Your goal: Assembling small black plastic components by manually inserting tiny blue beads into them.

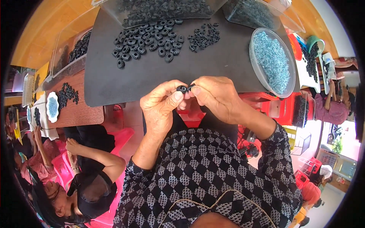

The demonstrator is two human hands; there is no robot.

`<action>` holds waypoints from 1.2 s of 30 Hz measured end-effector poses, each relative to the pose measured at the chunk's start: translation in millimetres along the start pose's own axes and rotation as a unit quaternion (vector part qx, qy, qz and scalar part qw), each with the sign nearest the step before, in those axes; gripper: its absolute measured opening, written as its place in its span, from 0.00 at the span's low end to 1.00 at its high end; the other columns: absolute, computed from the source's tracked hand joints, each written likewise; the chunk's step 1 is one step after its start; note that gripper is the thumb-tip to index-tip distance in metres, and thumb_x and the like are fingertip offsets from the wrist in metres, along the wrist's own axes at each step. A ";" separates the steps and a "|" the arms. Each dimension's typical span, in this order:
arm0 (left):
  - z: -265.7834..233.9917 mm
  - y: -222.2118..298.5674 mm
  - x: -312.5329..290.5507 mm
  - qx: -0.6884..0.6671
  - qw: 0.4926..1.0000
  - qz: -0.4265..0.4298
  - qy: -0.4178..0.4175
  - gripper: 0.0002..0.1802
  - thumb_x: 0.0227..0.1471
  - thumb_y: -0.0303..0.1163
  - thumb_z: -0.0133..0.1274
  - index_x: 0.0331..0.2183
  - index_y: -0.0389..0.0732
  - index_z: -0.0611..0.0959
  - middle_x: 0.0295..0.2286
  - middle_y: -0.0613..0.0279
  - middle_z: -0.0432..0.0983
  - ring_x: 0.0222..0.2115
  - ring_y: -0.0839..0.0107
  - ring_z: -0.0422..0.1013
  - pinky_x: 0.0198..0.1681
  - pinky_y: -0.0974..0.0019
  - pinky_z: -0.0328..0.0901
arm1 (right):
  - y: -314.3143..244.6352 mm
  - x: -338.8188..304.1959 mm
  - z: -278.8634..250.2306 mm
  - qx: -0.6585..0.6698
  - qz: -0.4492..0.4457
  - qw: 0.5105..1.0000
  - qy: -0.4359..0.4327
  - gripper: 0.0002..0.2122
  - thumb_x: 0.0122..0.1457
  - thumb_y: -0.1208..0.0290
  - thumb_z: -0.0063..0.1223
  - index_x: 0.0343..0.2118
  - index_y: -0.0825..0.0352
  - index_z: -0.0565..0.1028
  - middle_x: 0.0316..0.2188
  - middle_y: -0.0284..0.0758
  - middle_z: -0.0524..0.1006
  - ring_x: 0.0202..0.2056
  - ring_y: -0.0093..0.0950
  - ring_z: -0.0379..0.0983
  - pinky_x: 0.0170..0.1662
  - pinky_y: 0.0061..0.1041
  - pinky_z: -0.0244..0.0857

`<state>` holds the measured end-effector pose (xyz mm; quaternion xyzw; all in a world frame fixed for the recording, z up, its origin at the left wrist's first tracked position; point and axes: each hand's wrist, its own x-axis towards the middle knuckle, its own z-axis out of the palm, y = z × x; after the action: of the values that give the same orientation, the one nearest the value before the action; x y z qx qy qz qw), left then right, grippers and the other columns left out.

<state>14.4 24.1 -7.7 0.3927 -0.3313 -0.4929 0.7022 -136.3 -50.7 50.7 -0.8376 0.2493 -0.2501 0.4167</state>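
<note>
Diamond-patterned black-and-grey clothing (213, 159) is filling the foreground, its wearer's bare hands meeting over the middle of the near edge of a dark table (216, 64). The left hand (159, 102) is pinching a rounded black part (181, 89) between thumb and fingertips, a ring-shaped opening showing; the right hand (218, 97) is gripping a smaller black piece (191, 87) just beside it, thumb and forefinger drawn together. Whether part and piece are touching, I am not managing to tell. Toward the far left corner, large black pieces (142, 49) are lying loosely spread, with a pile of small ones (201, 38) sitting nearer the middle of the far edge. One clear bin (114, 13) is standing along that edge; another (283, 19) is occupying the far right corner. At the right edge, a round tub (251, 53) is holding pale-blue bits (272, 62). Beyond the left edge, a co-worker (102, 159) is sitting beside a brown table (87, 116).
</note>
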 end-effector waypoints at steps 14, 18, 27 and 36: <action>2.7 -1.2 -0.8 -0.056 0.997 -0.046 -0.010 0.12 0.49 0.23 0.56 0.37 0.28 0.79 0.27 0.56 0.77 0.22 0.77 0.70 0.26 0.77 0.66 | 6.2 3.5 1.4 -0.104 -0.087 0.991 0.003 0.05 0.54 0.74 0.45 0.24 0.67 0.68 0.19 0.37 0.69 0.23 0.39 0.70 0.26 0.36 0.63; 1.2 -1.4 -2.7 -0.047 0.998 -0.039 -0.009 0.11 0.50 0.23 0.55 0.37 0.28 0.79 0.27 0.57 0.77 0.23 0.77 0.70 0.27 0.77 0.66 | 6.1 3.0 1.1 -0.064 -0.062 0.996 -0.008 0.05 0.54 0.72 0.46 0.24 0.67 0.68 0.20 0.38 0.69 0.23 0.39 0.70 0.26 0.36 0.63; 1.6 0.1 -2.9 -0.018 0.999 -0.036 -0.025 0.10 0.50 0.23 0.55 0.36 0.29 0.80 0.27 0.61 0.76 0.23 0.80 0.68 0.27 0.78 0.64 | 12.8 1.1 -1.1 -0.048 -0.065 0.996 -0.042 0.07 0.58 0.72 0.41 0.24 0.68 0.66 0.20 0.38 0.68 0.23 0.38 0.70 0.26 0.35 0.63; 3.1 0.3 -6.2 0.005 1.000 -0.020 -0.006 0.09 0.50 0.23 0.55 0.35 0.29 0.80 0.26 0.63 0.75 0.23 0.81 0.67 0.26 0.79 0.64 | 9.7 3.0 0.3 -0.140 -0.073 0.986 -0.042 0.07 0.51 0.73 0.50 0.23 0.68 0.65 0.18 0.40 0.68 0.23 0.43 0.69 0.26 0.39 0.61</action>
<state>10.0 29.4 -6.5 0.3995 -0.3302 -0.5072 0.6885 -135.9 -57.5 43.2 -0.9136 0.2023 -0.2069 0.2856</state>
